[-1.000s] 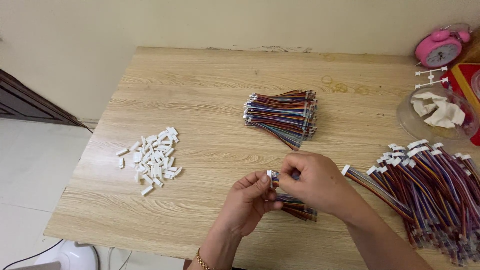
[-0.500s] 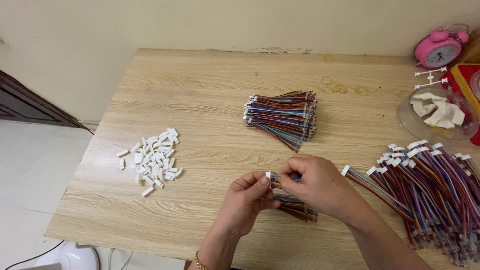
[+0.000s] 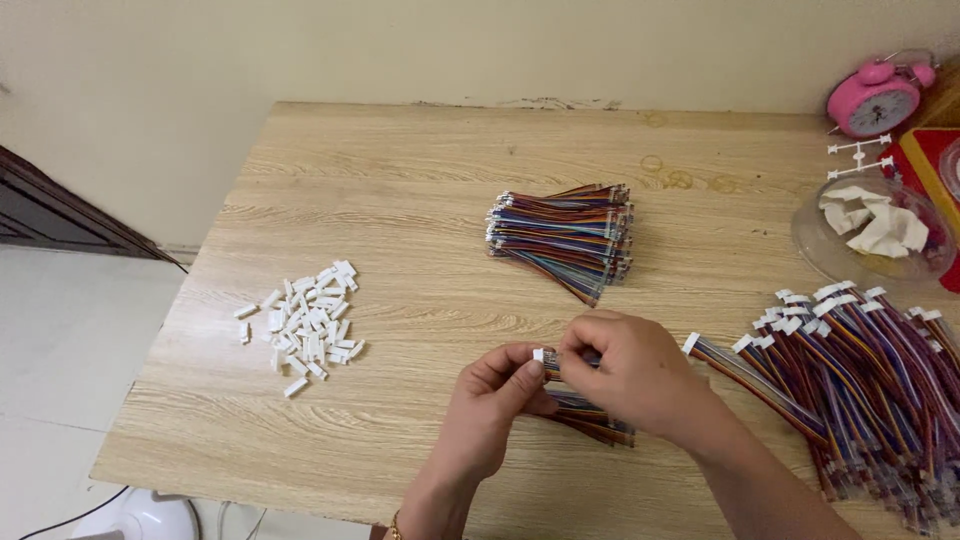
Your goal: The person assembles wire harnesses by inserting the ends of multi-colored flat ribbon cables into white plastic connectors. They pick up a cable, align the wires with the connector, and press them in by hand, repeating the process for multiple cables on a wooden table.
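Over the near edge of the wooden table (image 3: 420, 200), my left hand (image 3: 488, 410) pinches a small white connector (image 3: 538, 355) between thumb and fingers. My right hand (image 3: 628, 370) meets it from the right and grips the end of a multicoloured wire bundle (image 3: 595, 420), which trails down onto the table under both hands. The connector and the wire end touch right between my fingertips. A heap of loose white connectors (image 3: 305, 325) lies to the left of my left hand.
A stack of multicoloured wire bundles (image 3: 565, 238) lies at the table's middle. A bigger pile of wires with white connectors (image 3: 860, 380) fills the right side. A clear bowl with white pieces (image 3: 870, 235), a pink alarm clock (image 3: 875, 100) and a red box (image 3: 925, 165) stand at the far right.
Both hands stay in the same place with the connector and wire end between them; only the fingers shift slightly.
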